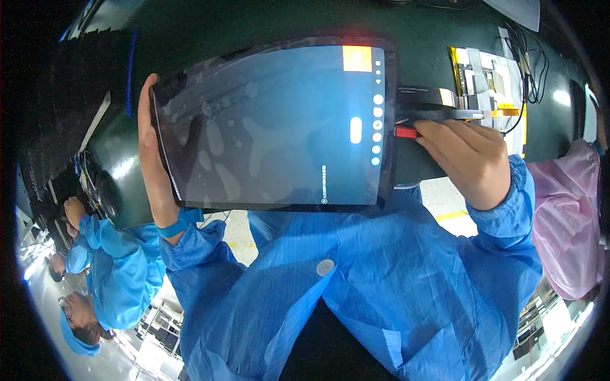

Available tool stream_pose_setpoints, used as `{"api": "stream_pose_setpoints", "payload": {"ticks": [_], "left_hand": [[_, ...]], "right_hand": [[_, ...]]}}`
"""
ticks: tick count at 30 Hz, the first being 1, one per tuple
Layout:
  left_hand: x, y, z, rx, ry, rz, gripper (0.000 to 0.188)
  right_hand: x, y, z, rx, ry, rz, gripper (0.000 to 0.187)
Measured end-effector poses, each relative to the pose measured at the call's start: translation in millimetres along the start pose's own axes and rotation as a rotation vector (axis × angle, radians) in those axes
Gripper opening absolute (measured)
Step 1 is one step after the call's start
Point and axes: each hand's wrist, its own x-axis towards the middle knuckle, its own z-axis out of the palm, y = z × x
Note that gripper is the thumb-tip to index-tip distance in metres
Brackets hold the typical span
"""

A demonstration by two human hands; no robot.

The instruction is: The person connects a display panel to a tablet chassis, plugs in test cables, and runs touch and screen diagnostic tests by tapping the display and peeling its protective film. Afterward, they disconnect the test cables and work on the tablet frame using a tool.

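Broad black glossy tablet [273, 127], screen lit, sat nearest, between both hands. Left bare hand [153, 165] gripped its left edge, some fingers hidden behind. Right bare hand [470, 155] pinched small red plug-like piece [406, 132] at tablet's right edge; whether fully seated, couldn't tell. Beyond that pinch, up and right: flat white taped panel [505, 79], thin black cables [537, 70]. Danger, seemingly: crooked push could strain connection; slack left grip could let tablet slip.

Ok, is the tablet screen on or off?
On: the tablet screen glows blue toward its right side, showing white icons and an orange square.
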Motion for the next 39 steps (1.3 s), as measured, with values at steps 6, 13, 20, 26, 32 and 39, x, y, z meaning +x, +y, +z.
{"api": "stream_pose_setpoints", "payload": {"ticks": [6, 13, 20, 26, 32, 39], "left_hand": [[4.0, -15.6, -14.3, 0.015, -0.049, 0.100, 0.083], [0.1, 42.0, -26.6, 0.669, 0.042, 0.456, 0.062], [12.9, 78.2, 85.2, 0.780, -0.202, 0.868, 0.059], [-5.5, 81.0, 111.5, 0.784, -0.187, 0.729, 0.071], [-0.2, 84.2, 77.9, 0.684, -0.205, 0.619, 0.076], [4.6, 82.8, 43.9, 0.703, 0.007, 0.594, 0.063]], "right_hand": [[0.0, -7.8, 0.6, -0.007, -0.021, 0.071, 0.020], [2.5, -16.9, 6.2, -0.045, 0.120, 0.081, 0.019], [-0.6, -12.7, 3.8, -0.017, 0.123, 0.107, 0.021], [4.2, -24.7, -17.6, -0.010, 0.058, 0.070, 0.022], [27.9, 35.3, -67.7, -0.024, 0.189, 0.316, 0.028], [92.1, 71.1, -24.2, -0.151, 0.284, -0.079, 0.050]]}}
